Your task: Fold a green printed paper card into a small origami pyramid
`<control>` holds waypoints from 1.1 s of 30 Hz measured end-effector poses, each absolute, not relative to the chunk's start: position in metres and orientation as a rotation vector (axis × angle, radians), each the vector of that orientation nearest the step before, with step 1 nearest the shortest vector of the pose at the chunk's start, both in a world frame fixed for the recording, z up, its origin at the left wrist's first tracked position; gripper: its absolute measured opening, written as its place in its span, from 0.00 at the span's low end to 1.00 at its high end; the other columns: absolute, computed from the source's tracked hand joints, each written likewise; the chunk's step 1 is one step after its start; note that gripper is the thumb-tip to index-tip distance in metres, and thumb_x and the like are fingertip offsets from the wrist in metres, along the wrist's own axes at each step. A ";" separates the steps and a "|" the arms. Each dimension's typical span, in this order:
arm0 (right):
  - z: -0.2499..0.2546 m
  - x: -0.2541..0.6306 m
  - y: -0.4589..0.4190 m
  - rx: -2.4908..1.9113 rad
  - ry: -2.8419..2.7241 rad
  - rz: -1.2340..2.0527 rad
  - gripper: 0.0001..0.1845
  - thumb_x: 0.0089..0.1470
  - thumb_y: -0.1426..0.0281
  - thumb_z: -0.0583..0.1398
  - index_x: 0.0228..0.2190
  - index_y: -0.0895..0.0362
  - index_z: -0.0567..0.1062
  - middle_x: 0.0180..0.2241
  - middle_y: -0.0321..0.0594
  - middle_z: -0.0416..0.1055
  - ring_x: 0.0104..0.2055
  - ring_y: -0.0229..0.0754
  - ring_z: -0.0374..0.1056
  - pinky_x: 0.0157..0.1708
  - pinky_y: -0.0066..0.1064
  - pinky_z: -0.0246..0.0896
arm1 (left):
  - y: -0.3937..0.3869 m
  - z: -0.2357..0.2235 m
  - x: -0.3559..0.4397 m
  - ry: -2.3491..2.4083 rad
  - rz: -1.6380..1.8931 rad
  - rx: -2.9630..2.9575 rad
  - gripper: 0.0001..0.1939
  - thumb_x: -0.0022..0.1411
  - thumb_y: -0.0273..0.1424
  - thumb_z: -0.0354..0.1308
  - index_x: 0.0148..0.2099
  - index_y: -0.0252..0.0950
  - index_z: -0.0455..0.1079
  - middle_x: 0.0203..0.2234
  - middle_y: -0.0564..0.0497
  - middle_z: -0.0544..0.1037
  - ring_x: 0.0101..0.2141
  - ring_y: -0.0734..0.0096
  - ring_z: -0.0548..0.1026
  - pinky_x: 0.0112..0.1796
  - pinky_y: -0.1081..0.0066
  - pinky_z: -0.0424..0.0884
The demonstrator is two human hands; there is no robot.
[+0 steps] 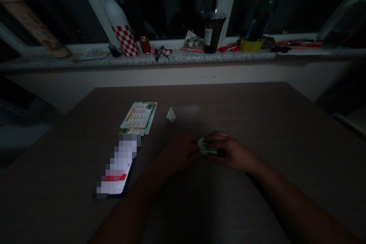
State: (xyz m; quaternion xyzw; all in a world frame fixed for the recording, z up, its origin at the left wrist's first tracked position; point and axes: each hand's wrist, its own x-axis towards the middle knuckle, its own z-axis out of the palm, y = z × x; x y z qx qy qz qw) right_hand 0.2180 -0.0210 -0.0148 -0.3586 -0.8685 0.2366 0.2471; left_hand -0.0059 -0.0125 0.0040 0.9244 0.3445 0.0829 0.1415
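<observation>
In the dim middle of the table, a small folded piece of printed paper (204, 148) is held between both hands. My left hand (183, 149) is closed at its left edge, with the fingertips partly lost in shadow. Around its right side, my right hand (228, 149) is closed, fingers over the top and thumb below. A small folded paper shape (170, 115) with a pointed top stands just beyond my left hand. Farther left lies a stack of printed paper sheets (138, 116), and below it a phone (118, 167) with a lit, blurred-out screen.
Along the granite windowsill (177, 56) stand a white bottle with red checks (122, 26), a red jar (145, 45), a dark plastic cup (214, 34), and a green bottle (264, 11) in a yellow tape roll (251, 45). A long tube (32, 23) leans at left.
</observation>
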 end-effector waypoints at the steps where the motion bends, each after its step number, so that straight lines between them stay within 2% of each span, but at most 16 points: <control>1: -0.015 0.218 -0.021 -0.978 -2.367 0.649 0.11 0.50 0.71 0.65 0.39 0.52 0.78 0.44 0.41 0.75 0.48 0.46 0.67 0.50 0.40 0.60 | -0.013 0.005 -0.006 1.001 0.245 2.666 0.13 0.66 0.34 0.49 0.39 0.37 0.74 0.37 0.49 0.73 0.40 0.66 0.70 0.43 0.66 0.64; 13: -0.016 0.220 -0.020 -0.969 -2.331 0.735 0.11 0.53 0.71 0.63 0.40 0.52 0.78 0.45 0.42 0.74 0.49 0.46 0.67 0.50 0.42 0.60 | -0.012 0.001 -0.008 0.989 0.322 2.575 0.10 0.65 0.31 0.50 0.40 0.36 0.73 0.38 0.49 0.73 0.41 0.67 0.70 0.45 0.66 0.64; 19: -0.015 0.218 -0.019 -0.934 -2.312 0.720 0.07 0.55 0.74 0.59 0.33 0.54 0.78 0.43 0.42 0.75 0.46 0.45 0.68 0.48 0.40 0.61 | -0.010 0.001 -0.008 0.983 0.320 2.559 0.10 0.63 0.32 0.52 0.39 0.35 0.73 0.37 0.49 0.73 0.40 0.67 0.70 0.44 0.67 0.64; 25: -0.018 0.217 -0.019 -0.984 -2.336 0.682 0.08 0.53 0.78 0.59 0.31 0.54 0.77 0.43 0.41 0.75 0.47 0.45 0.68 0.48 0.40 0.62 | -0.010 0.001 -0.004 1.024 0.317 2.543 0.10 0.63 0.30 0.51 0.37 0.34 0.73 0.37 0.48 0.73 0.39 0.67 0.70 0.43 0.67 0.65; 33: -0.022 0.215 -0.018 -1.024 -2.190 0.786 0.06 0.49 0.77 0.62 0.26 0.55 0.77 0.42 0.42 0.75 0.45 0.45 0.69 0.47 0.40 0.63 | -0.010 -0.004 0.003 1.187 0.414 2.282 0.04 0.55 0.27 0.57 0.30 0.34 0.73 0.33 0.49 0.75 0.38 0.67 0.72 0.41 0.70 0.66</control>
